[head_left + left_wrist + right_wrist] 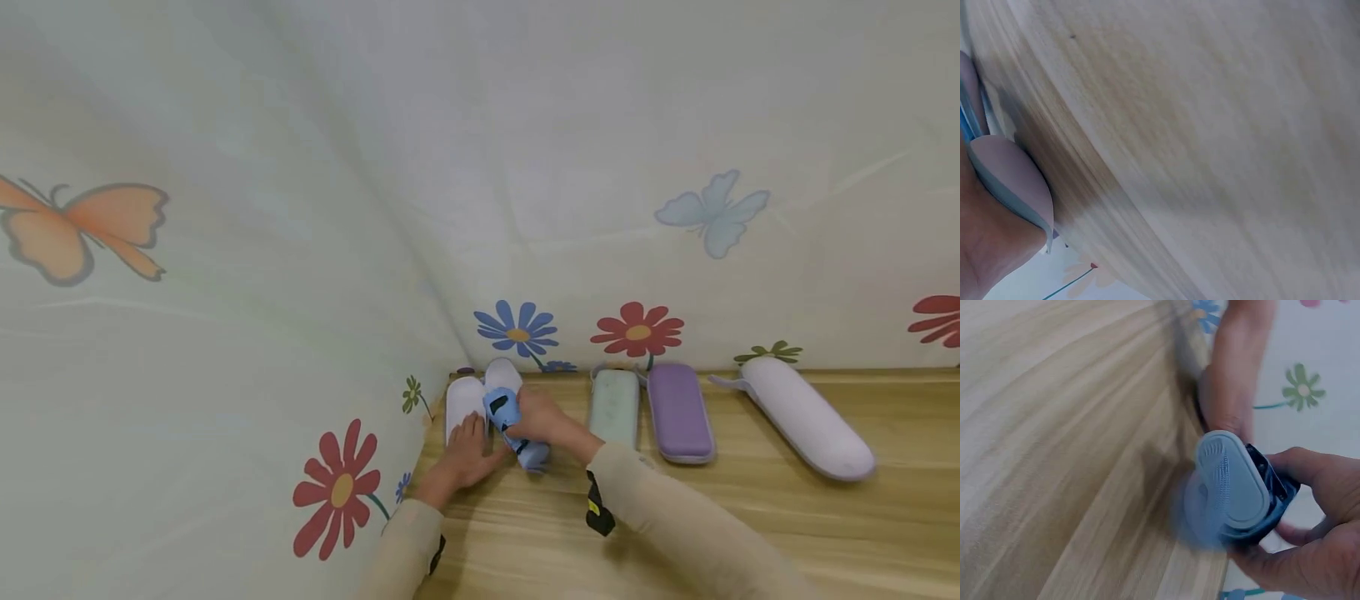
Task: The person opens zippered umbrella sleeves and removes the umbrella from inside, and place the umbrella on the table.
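A pale lavender zip case (465, 396) lies opened out near the corner, its two elongated halves side by side. My left hand (468, 457) rests on the left half with its fingers lying over it. In the left wrist view the rounded end of the case (1013, 175) shows beside the hand. My right hand (543, 417) grips a blue folded umbrella (504, 410) with black marks, held slanted over the right half. In the right wrist view, its light blue oval handle end (1235, 481) with ribbed grooves faces the camera, and thumb and fingers are around the dark blue body.
To the right along the back edge lie a mint green case (615, 408), a purple case (680, 412) and a long pale lavender case (806, 417) set at a slant. White cloth walls (300, 333) printed with flowers and butterflies border the wooden table (525, 533) behind and left.
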`<state>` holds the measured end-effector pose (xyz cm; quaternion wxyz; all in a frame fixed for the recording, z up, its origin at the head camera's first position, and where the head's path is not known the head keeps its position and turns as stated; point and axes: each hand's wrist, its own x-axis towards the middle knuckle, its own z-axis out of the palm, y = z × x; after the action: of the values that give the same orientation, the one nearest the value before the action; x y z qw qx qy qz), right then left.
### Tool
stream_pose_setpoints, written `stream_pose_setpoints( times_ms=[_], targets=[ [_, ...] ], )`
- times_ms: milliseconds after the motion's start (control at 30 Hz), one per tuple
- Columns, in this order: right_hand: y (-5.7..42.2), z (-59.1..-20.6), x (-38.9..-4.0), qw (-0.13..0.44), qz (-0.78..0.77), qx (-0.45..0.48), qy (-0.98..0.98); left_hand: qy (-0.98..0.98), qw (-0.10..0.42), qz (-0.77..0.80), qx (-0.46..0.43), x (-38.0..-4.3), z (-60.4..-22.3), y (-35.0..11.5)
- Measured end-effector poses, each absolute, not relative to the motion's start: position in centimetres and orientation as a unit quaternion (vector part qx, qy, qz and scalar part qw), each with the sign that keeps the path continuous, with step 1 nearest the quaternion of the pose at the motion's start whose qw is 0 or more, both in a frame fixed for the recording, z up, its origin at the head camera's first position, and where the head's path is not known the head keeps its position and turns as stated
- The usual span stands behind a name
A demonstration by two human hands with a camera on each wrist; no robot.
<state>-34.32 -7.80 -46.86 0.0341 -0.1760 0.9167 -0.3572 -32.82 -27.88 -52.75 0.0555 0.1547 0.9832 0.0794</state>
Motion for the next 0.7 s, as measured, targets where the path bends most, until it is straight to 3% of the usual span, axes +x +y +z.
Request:
stream_pose_setpoints(
  times_ms=[233,500,700],
  targets=[
    [-9.7,-46.3,-34.5,0.091,-0.314,-0.123,0.937,0.983,0.062,0.087,0.151,-32.9,-52.8,-28.0],
    [-8.7,-46.2,-34.9,0.095,-0.339,-0.089,0.932,0.985,0.05,0.088,0.136,-33.1,-53.3,-27.8],
    [-7.8,-45.6,-33.4,0.071,-0.364,-0.11,0.922,0.989,0.021,0.074,0.125,-34.0,-53.0,-27.8]
  ],
)
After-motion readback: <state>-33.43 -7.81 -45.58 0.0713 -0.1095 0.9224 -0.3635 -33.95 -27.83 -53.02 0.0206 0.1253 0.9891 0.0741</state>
